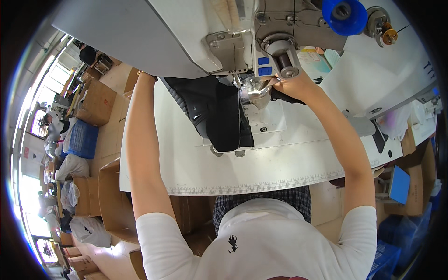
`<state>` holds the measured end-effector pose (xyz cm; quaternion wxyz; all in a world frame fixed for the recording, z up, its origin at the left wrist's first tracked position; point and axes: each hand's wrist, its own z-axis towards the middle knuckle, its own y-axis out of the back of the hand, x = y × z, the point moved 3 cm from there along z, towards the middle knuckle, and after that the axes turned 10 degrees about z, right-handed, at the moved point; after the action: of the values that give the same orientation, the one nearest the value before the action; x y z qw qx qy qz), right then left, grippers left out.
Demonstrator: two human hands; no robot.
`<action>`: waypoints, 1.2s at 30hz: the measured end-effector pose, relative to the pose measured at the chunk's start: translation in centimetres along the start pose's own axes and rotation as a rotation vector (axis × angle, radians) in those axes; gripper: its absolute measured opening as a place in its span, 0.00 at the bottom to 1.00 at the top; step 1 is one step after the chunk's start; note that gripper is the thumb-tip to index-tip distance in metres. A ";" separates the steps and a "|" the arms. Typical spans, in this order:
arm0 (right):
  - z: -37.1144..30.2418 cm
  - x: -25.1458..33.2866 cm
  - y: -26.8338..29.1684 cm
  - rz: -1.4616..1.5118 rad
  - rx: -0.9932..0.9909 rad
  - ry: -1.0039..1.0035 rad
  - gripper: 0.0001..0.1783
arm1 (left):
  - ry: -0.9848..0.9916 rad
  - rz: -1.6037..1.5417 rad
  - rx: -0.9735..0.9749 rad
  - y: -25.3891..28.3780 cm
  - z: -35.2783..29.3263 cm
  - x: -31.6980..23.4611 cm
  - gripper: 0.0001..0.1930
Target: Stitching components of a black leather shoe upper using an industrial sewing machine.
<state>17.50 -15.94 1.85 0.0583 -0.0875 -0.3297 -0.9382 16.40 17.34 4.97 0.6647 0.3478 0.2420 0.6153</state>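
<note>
Fingers (279, 83) of the right hand (291, 86) curl shut on a bit of the black garment (219, 114) just under the sewing machine's head (261, 42), at upper centre of the frame, close beside the shiny metal presser part (254, 91). Whether the left hand's fingers are open or closed cannot be told: the left forearm (140, 140) runs up the left-centre of the frame and the hand itself goes out of sight behind the grey-white machine arm (135, 32) at its lower edge. The black garment lies on the white tabletop (289, 158) between the two forearms, one end tucked under the machine head, the rest hanging toward the person and ending just above two small round marks on the surface. A printed ruler strip (252, 185) follows the near edge of the tabletop, which curves across the middle of the frame just above the person's white shirt (261, 238). Bare tabletop lies open between the garment and that near edge, and more to the right of the right forearm. A blue thread spool (344, 15) sits on the machine at upper right. Beyond the left edge of the tabletop, cardboard boxes (95, 100) and a blue crate (83, 139) crowd the floor at the left of the frame.
</note>
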 end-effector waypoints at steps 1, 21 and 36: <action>0.0 -0.1 0.0 -0.002 0.002 -0.013 0.14 | -0.002 0.001 0.005 -0.1 0.0 0.1 0.09; -0.7 -0.2 -0.1 -0.059 0.010 0.149 0.16 | -0.110 0.152 0.117 5.6 -4.7 -8.4 0.07; -0.3 0.2 0.3 -0.093 -0.043 0.101 0.14 | -0.168 0.021 0.008 2.6 -5.4 -3.9 0.11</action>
<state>17.28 -16.38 1.86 0.0295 -0.0261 -0.3097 -0.9500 10.17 14.34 3.09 0.6749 0.4032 0.1843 0.5899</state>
